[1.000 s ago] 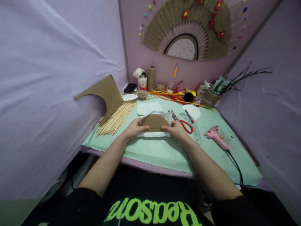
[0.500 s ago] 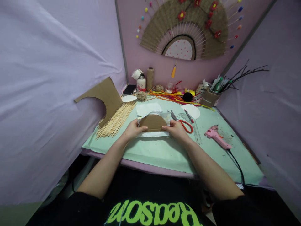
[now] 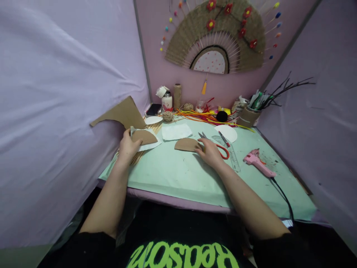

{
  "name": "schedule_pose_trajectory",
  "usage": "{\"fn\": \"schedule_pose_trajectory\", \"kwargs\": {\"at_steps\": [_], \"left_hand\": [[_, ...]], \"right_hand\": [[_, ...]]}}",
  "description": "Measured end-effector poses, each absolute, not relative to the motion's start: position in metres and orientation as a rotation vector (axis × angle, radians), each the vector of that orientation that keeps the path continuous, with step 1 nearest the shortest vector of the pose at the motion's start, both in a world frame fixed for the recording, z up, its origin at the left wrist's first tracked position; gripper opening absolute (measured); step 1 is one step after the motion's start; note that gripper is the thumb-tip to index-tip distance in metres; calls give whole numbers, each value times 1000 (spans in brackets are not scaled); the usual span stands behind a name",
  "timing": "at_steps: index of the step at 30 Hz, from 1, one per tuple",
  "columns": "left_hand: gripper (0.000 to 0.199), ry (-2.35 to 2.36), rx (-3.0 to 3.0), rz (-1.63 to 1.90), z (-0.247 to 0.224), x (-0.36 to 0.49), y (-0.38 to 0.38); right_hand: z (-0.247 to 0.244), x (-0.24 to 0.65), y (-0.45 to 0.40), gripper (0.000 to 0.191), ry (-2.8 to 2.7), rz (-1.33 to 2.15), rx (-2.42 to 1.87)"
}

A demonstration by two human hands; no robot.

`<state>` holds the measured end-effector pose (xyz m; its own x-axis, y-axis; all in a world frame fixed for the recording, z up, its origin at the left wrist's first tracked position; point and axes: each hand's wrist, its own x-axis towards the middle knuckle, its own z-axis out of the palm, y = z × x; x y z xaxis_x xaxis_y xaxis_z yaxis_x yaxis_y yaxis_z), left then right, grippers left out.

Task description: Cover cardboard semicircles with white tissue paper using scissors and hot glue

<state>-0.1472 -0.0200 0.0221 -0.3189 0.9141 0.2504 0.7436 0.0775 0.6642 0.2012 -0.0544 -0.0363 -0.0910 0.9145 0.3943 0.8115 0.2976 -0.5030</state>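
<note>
My left hand (image 3: pixel 128 146) grips a cardboard half-circle (image 3: pixel 145 137) together with a white sheet (image 3: pixel 150 146) beneath it, above the wooden sticks (image 3: pixel 137 158). A second cardboard half-circle (image 3: pixel 184 144) lies at the middle of the green table (image 3: pixel 178 178), and my right hand (image 3: pixel 208 149) pinches its right end. Just beyond my right hand are red-handled scissors (image 3: pixel 223 150), partly hidden by it. Behind the half-circles lies a folded white cloth or paper (image 3: pixel 176 131).
A pink glue gun (image 3: pixel 259 163) with a black cable is on the right. Near the scissors are a clear ruler (image 3: pixel 234 158), a red marker (image 3: pixel 224 138) and a white paper circle (image 3: pixel 230 132). Cut cardboard (image 3: pixel 122 112) leans at left; a pot of twigs (image 3: pixel 247 116) stands at back right.
My left hand has moved left with one half-circle and the white sheet. The other half-circle now lies apart from it, at my right hand.
</note>
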Motion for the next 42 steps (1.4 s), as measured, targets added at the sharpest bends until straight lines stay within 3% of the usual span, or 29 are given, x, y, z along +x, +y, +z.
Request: {"fn": "schedule_pose_trajectory", "kwargs": {"at_steps": [3,6,10,14,18,22,26,28,31,33,42], "left_hand": [[81,2278,1846,1099,21,-139,-31],[68,2304,2067,1086,22,-115,-36],[40,1976,2343,758,18,-74,-21],[38,1780,2430,568,12,-52,7],[40,1791,2256,723,9,-50,22],[61,1623,1832,1019,3,-52,24],[71,1754,1895,1425,-2,-47,24],[63,1849,2033,1266,-6,-43,24],[32,1759,2135,839,-13,-36,26],[13,1687,2120,759,-15,-32,29],[11,1507,1762,937,30,-2,68]], "right_hand": [[-39,195,-48,57,-2054,101,-1593],[-40,191,-44,64,-2124,90,-1661],[-38,192,-42,58,-2008,110,-1671],[-30,200,-43,51,-1568,444,-1542],[-16,210,-45,53,-1008,908,-1232],[-2,218,-50,61,-603,1461,-908],[4,217,-56,57,-497,1567,-828],[5,216,-57,58,-470,1566,-818],[5,215,-58,59,-452,1557,-816],[6,216,-58,60,-446,1553,-824],[9,216,-60,59,-466,1533,-831]]}}
